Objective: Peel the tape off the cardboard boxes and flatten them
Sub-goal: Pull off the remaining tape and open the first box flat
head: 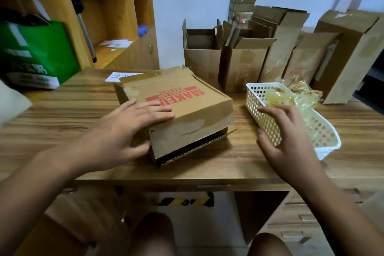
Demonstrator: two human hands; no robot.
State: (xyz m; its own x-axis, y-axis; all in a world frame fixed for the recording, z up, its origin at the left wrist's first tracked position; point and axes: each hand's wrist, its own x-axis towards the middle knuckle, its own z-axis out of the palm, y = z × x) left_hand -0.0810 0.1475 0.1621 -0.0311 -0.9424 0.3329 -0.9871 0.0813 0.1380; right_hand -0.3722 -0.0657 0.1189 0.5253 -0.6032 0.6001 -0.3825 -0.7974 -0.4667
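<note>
Flattening looks like the step in hand: a cardboard box (176,108) with red print lies on the wooden counter (62,114), partly squashed, its near end gaping so the dark inside and the corrugated edge show. Shiny strips of tape (166,74) seem to cling along its far edge, though how much is left there is hard to tell.

Left hand (126,129) rests flat on the near left corner of the box, fingers spread and lying on the top panel, thumb down against the side; it presses rather than grips and holds nothing. Right hand (284,133) is loosely open, fingers curled and apart, at the near side of a white plastic basket (324,131) that holds crumpled clear tape (278,95); whether the fingertips touch the rim I cannot tell, and nothing seems held.

Next, I judge, the right hand should come to the box, so both can peel any tape left and press the panels flat. More boxes (245,62) stand open at the back of the counter, waiting.
</note>
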